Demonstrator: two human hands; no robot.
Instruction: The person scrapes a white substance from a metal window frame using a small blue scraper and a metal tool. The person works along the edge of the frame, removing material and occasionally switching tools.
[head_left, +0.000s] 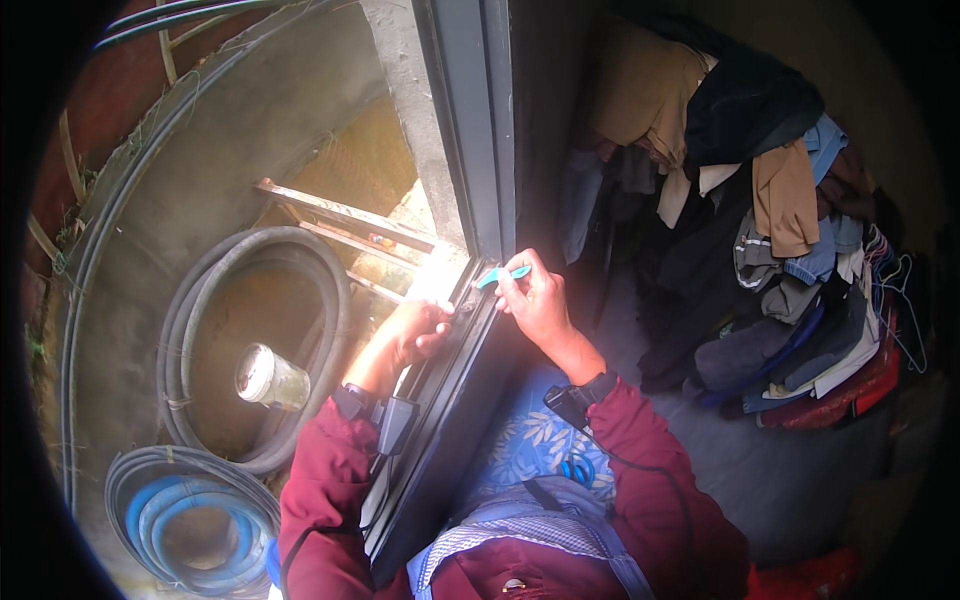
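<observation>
My right hand (534, 294) pinches a small teal plastic tool (491, 277) between thumb and fingers. The tool's tip points down at the corner of the grey metal window frame (480, 187), above its bottom track (450, 352). Over the outer side of that track is my left hand (416, 330), its fingers partly curled. Whether anything sits inside those fingers cannot be told. A small pale, blurred patch (469, 301) lies in the track between both hands. Strong sunlight washes out the sill near the left fingertips.
Outside are a coiled grey hose (169, 337), a blue coil (142, 517), a white bucket (289, 382) and a wooden ladder-like frame (337, 206). Inside, a heap of clothes (787, 202) with wire hangers (904, 300) rises at right. Blue leaf-patterned cloth (529, 427) lies below the frame.
</observation>
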